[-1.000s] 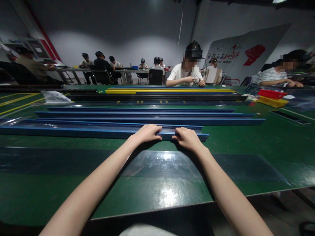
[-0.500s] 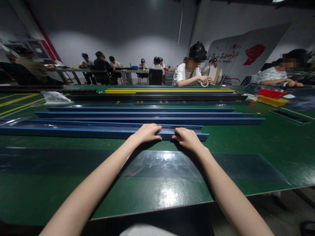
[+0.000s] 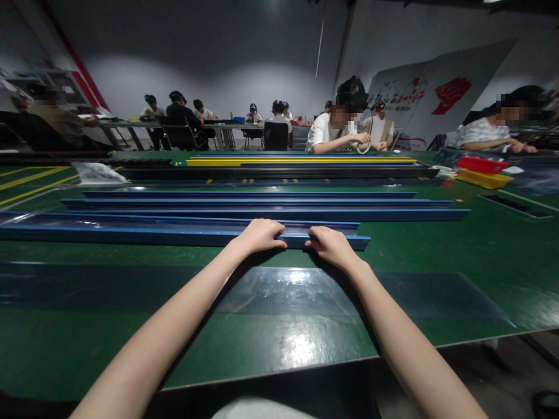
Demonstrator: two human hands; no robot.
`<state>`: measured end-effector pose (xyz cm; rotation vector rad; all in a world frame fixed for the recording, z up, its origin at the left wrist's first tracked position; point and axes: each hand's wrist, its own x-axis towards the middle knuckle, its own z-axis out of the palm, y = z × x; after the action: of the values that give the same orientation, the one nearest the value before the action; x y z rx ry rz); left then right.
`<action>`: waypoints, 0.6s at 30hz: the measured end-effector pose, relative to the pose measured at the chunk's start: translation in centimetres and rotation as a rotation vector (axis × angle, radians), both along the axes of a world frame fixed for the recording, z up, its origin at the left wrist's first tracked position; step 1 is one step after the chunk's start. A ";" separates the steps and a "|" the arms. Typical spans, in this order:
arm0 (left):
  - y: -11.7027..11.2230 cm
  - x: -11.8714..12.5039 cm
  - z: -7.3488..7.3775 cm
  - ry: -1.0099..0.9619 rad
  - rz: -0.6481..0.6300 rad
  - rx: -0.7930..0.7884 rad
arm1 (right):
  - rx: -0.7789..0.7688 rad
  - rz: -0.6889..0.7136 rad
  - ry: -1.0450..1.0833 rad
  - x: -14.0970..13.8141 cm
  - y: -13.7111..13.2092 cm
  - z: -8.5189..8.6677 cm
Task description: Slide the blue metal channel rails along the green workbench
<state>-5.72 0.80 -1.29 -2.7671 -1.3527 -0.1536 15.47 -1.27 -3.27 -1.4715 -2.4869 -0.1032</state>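
A long blue channel strip (image 3: 174, 235) with raised edges lies crosswise on the green table (image 3: 244, 343). My left hand (image 3: 262, 234) is closed round its near edge, fingers over the top and thumb at the front. A short gap to the right, my right hand (image 3: 331, 243) grips the same edge near the strip's right end. The fingertips of both hands are partly hidden inside the channel. Closer to me, a clear plastic sheet (image 3: 414, 294) lies flat under my forearms.
Beyond the held strip lie more blue strips (image 3: 393, 215), a black strip (image 3: 283, 173) and yellow strips (image 3: 305, 161). Red (image 3: 483, 165) and yellow trays (image 3: 483, 179) stand at the right. A person (image 3: 334, 125) across the table holds a white ring. Others sit farther back.
My hands and the blue strip stay practically in place. Across the table, the person's hands with the white ring have shifted slightly.
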 end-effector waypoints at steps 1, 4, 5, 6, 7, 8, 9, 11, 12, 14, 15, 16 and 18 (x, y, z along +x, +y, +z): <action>0.0 0.0 0.0 0.006 0.000 0.005 | 0.000 0.002 0.002 0.0 0.0 0.0; 0.1 0.0 -0.1 0.021 0.003 0.013 | 0.002 0.003 -0.001 0.0 0.0 0.0; 0.1 0.0 -0.1 0.022 0.004 0.014 | 0.005 -0.001 -0.006 0.0 0.0 0.1; 0.1 0.0 0.0 0.022 0.003 0.015 | 0.008 -0.006 -0.011 0.0 -0.1 0.1; 0.1 0.0 0.0 0.020 0.001 0.016 | 0.011 -0.012 -0.017 0.0 -0.1 0.2; 0.1 0.0 -0.1 0.017 -0.002 0.018 | 0.013 -0.020 -0.023 0.0 -0.1 0.3; 0.1 0.0 -0.1 0.015 -0.004 0.019 | 0.014 -0.028 -0.029 0.0 -0.1 0.4; 0.1 0.0 -0.1 0.011 -0.008 0.018 | 0.014 -0.043 -0.038 0.0 -0.2 0.5; 0.1 0.0 -0.1 0.008 -0.010 0.017 | 0.016 -0.049 -0.043 0.0 -0.2 0.6; 0.0 0.0 -0.2 0.004 -0.012 0.009 | 0.025 -0.060 -0.052 0.0 -0.2 0.6; 0.0 0.0 -0.2 0.001 -0.011 0.005 | 0.029 -0.063 -0.056 0.0 -0.2 0.7; 0.0 0.0 -0.1 -0.003 -0.010 0.001 | 0.033 -0.066 -0.060 0.0 -0.2 0.7; 0.0 0.0 -0.1 -0.007 -0.007 -0.004 | 0.032 -0.073 -0.068 0.0 -0.2 0.6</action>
<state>-5.71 0.76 -1.37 -2.7780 -1.3468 -0.1614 15.50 -1.47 -2.63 -1.5714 -2.4719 -0.2081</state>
